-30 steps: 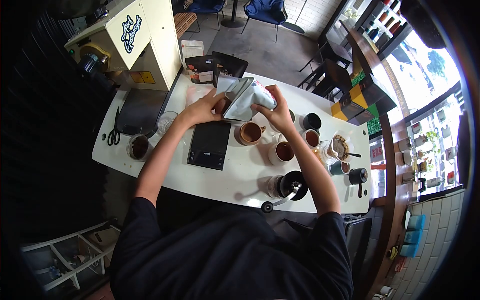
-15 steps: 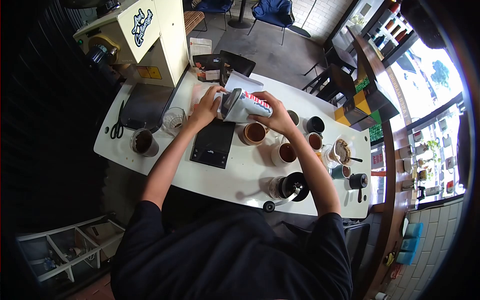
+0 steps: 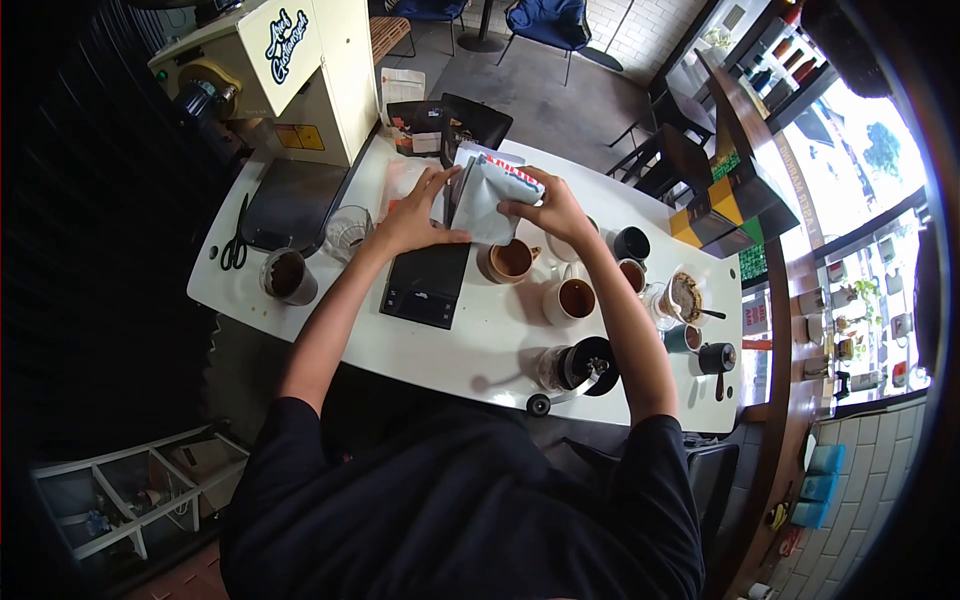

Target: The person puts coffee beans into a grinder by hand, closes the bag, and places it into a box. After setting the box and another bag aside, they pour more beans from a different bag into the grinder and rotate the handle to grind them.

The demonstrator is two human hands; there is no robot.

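Note:
My right hand [image 3: 552, 210] grips a pale blue pouch [image 3: 488, 205] with red lettering, its thumb on the front and its fingers at the right edge. The pouch is held tilted above the table. My left hand [image 3: 415, 218] is at the pouch's left edge, thumb and fingers spread apart; whether it touches the pouch is hard to see. Just below is a black scale [image 3: 425, 290]. A brown cup [image 3: 510, 262] stands under the pouch's lower right, and a white mug [image 3: 570, 300] is farther right.
A cream-coloured machine [image 3: 300, 90] stands at the left, near scissors [image 3: 236, 240], a glass [image 3: 348, 232] and a tumbler of dark contents [image 3: 287, 277]. A hand grinder [image 3: 585, 372] is at the front edge. A dripper with grounds [image 3: 685, 298] and several cups occupy the right side.
The pouch has turned to show more of its front. My left hand has gone from closed fingers at the pouch's end to spread fingers along its left edge. The right hand keeps its grip.

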